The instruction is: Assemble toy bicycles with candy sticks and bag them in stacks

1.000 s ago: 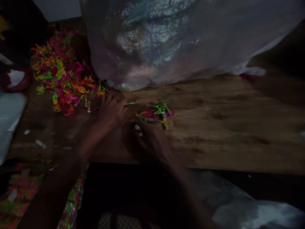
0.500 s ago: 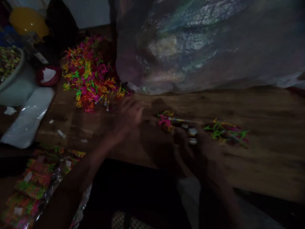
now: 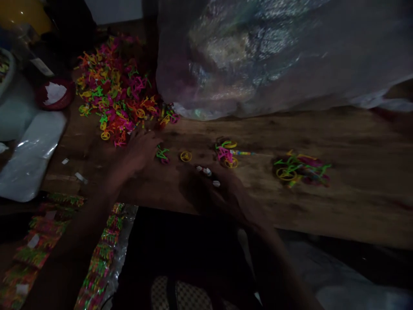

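My left hand [image 3: 138, 150] rests on the wooden table [image 3: 338, 198], just below a big heap of small neon plastic pieces [image 3: 112, 94]. Its fingers point toward a green piece [image 3: 161, 153] and a yellow ring [image 3: 186, 156]. My right hand [image 3: 219, 189] lies low on the table in shadow, fingers curled, just left of a small pink, green and yellow cluster [image 3: 227, 153]. A second small cluster [image 3: 301, 170] lies farther right. The dim light hides what either hand holds.
A large clear plastic bag [image 3: 274, 56] fills the back of the table. At the left are a red dish [image 3: 54, 94], a flat white packet [image 3: 32, 155] and a pale container [image 3: 9, 107]. Sealed packs of coloured pieces [image 3: 97, 267] lie near my lap.
The small group of pieces under my hands has been split into two clusters, one pushed right. My right hand drew back left; my left hand moved toward the heap.
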The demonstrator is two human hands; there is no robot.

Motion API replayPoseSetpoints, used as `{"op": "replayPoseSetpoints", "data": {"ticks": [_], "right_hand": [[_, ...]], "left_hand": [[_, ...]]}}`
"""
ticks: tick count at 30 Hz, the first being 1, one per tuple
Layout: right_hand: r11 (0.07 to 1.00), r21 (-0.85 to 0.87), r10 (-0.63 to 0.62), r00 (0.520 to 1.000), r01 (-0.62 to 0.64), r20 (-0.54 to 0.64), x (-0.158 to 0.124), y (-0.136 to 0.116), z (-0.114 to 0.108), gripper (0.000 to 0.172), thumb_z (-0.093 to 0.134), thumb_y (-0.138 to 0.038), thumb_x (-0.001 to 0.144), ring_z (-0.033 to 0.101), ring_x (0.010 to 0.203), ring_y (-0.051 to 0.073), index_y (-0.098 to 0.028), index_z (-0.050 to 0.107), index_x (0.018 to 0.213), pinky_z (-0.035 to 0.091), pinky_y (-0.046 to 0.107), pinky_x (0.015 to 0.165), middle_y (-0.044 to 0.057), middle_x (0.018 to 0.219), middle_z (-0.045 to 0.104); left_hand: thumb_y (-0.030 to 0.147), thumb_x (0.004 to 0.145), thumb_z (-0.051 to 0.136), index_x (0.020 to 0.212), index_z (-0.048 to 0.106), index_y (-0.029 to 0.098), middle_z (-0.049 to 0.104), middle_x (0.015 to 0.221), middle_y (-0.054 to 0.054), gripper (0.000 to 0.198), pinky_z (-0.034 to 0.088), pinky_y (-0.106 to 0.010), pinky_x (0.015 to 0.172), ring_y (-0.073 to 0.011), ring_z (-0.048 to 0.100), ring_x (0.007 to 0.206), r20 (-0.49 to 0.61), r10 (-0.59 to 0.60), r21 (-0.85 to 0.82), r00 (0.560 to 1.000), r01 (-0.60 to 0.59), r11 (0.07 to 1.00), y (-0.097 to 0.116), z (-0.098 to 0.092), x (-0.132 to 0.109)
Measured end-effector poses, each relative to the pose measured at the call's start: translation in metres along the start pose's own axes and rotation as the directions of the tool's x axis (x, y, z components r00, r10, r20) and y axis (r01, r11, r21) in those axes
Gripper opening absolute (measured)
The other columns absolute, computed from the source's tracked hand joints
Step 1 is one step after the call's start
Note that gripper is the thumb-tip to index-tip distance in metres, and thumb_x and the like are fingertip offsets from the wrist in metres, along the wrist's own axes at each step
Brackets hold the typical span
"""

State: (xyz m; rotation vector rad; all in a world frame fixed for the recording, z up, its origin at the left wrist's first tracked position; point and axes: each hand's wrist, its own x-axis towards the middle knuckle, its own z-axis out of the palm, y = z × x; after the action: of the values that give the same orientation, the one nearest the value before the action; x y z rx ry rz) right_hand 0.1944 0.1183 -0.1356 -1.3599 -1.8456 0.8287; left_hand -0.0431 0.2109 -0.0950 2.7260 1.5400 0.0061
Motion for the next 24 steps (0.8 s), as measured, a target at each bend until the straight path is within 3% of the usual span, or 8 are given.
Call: {"op": "replayPoseSetpoints", "data": {"ticks": [5,7,12,15,18,20,22,24], "right_hand": [[0.995,0.077,0.062,0.997,-0.059,-0.044,0.005,-0.011,0.010,0.025,0.048,-0.039,0.094,0.060,0.078,0.020,-0.019,0.062,0.097,0.047,0.032,0.070,0.006,0.087,0.066],[0.993,0.084,0.089,0.995,-0.085,-0.040,0.003,-0.015,0.011,0.026,0.049,-0.041,0.095,0.060,0.075,0.019,-0.019,0.063,0.095,0.047,0.031,0.067,0.005,0.084,0.066],[0.999,0.052,0.016,0.999,-0.014,-0.030,-0.003,-0.016,0.009,0.031,0.049,-0.034,0.095,0.067,0.094,0.023,-0.018,0.068,0.113,0.054,0.037,0.081,0.010,0.107,0.072],[0.999,0.041,-0.012,1.000,0.012,0.010,-0.001,-0.014,0.009,0.034,0.049,-0.031,0.094,0.069,0.097,0.024,-0.018,0.067,0.119,0.056,0.038,0.082,0.010,0.115,0.072],[0.997,0.081,-0.011,0.998,0.015,-0.056,0.001,-0.015,0.010,0.028,0.051,-0.032,0.095,0.069,0.093,0.022,-0.021,0.067,0.114,0.056,0.036,0.081,0.007,0.106,0.074],[0.995,0.096,-0.016,0.994,0.026,-0.106,0.002,-0.018,0.010,0.021,0.054,-0.033,0.095,0.068,0.088,0.021,-0.023,0.068,0.107,0.055,0.035,0.078,0.005,0.099,0.074],[0.993,0.111,-0.033,0.989,0.049,-0.142,0.002,-0.019,0.011,0.018,0.055,-0.032,0.095,0.067,0.085,0.020,-0.025,0.068,0.105,0.055,0.035,0.078,0.004,0.098,0.074],[0.988,0.130,-0.058,0.978,0.086,-0.200,0.002,-0.019,0.013,0.018,0.054,-0.030,0.095,0.066,0.082,0.019,-0.026,0.068,0.106,0.055,0.035,0.075,0.004,0.097,0.073]], "left_hand": [[0.011,0.094,0.043,0.131,0.061,0.017,0.060,0.133,-0.012,0.041,0.039,-0.051,0.110,-0.0307,0.048,0.129,-0.152,-0.120,-0.030,0.981,0.117,0.993,-0.003,0.004,-0.019],[0.014,0.095,0.046,0.136,0.057,0.017,0.058,0.140,-0.010,0.043,0.038,-0.049,0.113,-0.0292,0.046,0.131,-0.175,-0.073,-0.065,0.982,0.063,0.996,-0.002,0.003,-0.024],[0.018,0.094,0.054,0.122,0.065,0.016,0.064,0.126,-0.011,0.030,0.041,-0.048,0.111,-0.0284,0.053,0.124,-0.010,0.100,-0.054,0.995,-0.101,0.993,-0.002,-0.007,-0.029],[0.015,0.091,0.057,0.113,0.067,0.016,0.063,0.122,-0.012,0.024,0.050,-0.042,0.100,-0.0284,0.057,0.118,-0.024,0.005,-0.080,1.000,-0.007,0.997,-0.002,-0.009,-0.026],[0.017,0.086,0.065,0.084,0.066,0.017,0.067,0.104,-0.009,0.003,0.053,-0.037,0.086,-0.0253,0.064,0.100,-0.111,-0.191,-0.254,0.975,0.158,0.954,0.002,-0.007,-0.022],[0.025,0.086,0.067,0.073,0.060,0.018,0.067,0.083,-0.005,0.016,0.052,-0.029,0.068,-0.0183,0.064,0.076,-0.092,-0.347,-0.555,0.933,0.241,0.796,0.011,-0.005,-0.022],[0.034,0.087,0.065,0.078,0.059,0.018,0.065,0.071,-0.001,0.019,0.043,-0.022,0.049,-0.0114,0.056,0.054,0.065,-0.414,-0.857,0.908,0.263,0.442,0.026,-0.003,-0.025],[0.040,0.085,0.066,0.088,0.060,0.017,0.064,0.068,0.001,0.024,0.035,-0.019,0.038,-0.0079,0.051,0.044,0.246,-0.345,-0.960,0.906,0.276,0.040,0.043,-0.001,-0.030]]}}
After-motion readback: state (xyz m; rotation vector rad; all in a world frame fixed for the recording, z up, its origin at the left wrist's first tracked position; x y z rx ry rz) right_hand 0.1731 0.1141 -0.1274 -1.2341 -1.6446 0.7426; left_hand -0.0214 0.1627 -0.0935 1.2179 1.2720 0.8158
